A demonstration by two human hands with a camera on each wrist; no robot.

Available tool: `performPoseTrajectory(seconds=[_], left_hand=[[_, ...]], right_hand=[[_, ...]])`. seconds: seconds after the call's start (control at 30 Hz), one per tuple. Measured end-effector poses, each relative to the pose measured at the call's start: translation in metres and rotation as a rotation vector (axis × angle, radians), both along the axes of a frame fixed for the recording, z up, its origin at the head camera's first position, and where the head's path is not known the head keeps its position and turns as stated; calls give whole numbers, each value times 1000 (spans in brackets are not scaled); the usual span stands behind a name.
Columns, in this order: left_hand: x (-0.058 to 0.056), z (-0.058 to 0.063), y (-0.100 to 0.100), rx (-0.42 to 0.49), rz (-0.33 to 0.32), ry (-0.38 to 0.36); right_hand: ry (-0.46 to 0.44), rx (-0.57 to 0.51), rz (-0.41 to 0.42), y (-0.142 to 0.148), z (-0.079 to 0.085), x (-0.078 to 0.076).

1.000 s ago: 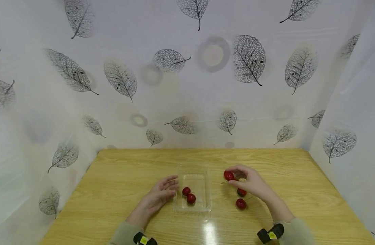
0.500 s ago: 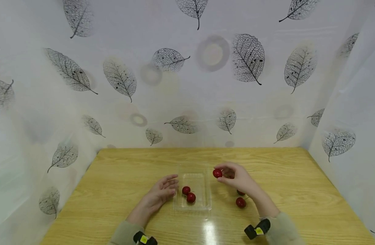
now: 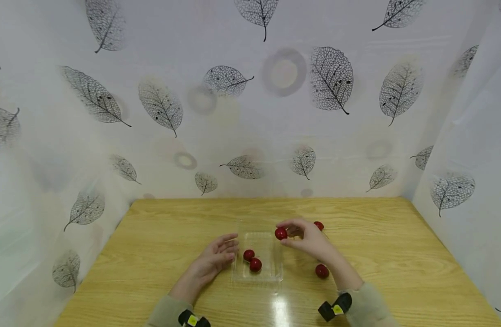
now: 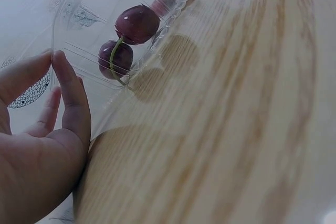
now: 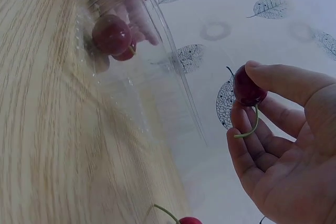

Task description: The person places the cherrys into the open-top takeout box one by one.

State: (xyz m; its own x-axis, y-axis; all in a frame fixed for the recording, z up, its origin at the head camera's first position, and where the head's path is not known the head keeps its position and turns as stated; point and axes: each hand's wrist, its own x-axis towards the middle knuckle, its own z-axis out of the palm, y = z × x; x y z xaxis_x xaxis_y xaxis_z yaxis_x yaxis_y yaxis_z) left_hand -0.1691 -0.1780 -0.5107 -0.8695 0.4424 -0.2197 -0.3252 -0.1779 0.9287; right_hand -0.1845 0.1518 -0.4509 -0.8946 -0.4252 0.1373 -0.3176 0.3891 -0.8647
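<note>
A clear plastic container [image 3: 268, 265] stands on the table with two red cherries [image 3: 255, 265] in it, close together near its left side. My left hand [image 3: 212, 260] is at its left edge; in the left wrist view, the straight thumb and a finger [image 4: 73, 95] touch the rim. My right hand [image 3: 309, 238] pinches another cherry [image 5: 248, 86] between thumb and fingertips, its green stem hanging below. That cherry is raised at the container's far right corner. Behind the right hand a cherry [image 3: 319, 225] is partly hidden; one more cherry [image 3: 322, 271] lies near the forearm.
The wooden table [image 3: 176, 218] meets a pale, leaf-printed sheet [image 3: 275, 122] at the back, with more sheeting on both sides. A black wrist camera [image 3: 335, 307] sits on each sleeve.
My right hand has carried its cherry left to the container's right edge. A cherry behind it has come into view, while one by the wrist is now hidden. The left hand stays put.
</note>
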Motion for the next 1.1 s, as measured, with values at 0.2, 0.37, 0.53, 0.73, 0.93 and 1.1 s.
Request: performPoseTrajectory(seconds=[0.2, 0.37, 0.53, 0.73, 0.93, 1.1], left_hand=[[0, -1, -1, -2, -2, 6], [-1, -2, -1, -8, 2, 4], [0, -2, -1, -11, 17, -10], [0, -2, -2, -22, 15, 2], [-1, -3, -2, -28, 6, 12], [-1, -3, -2, -32, 5, 7]], right_hand=[[43, -11, 44, -12, -3, -1], [33, -14, 57, -21, -5, 0], [18, 6, 53, -28, -6, 3], [2, 22, 80, -37, -7, 5], [21, 39, 95, -45, -12, 6], [61, 68, 110, -50, -16, 6]])
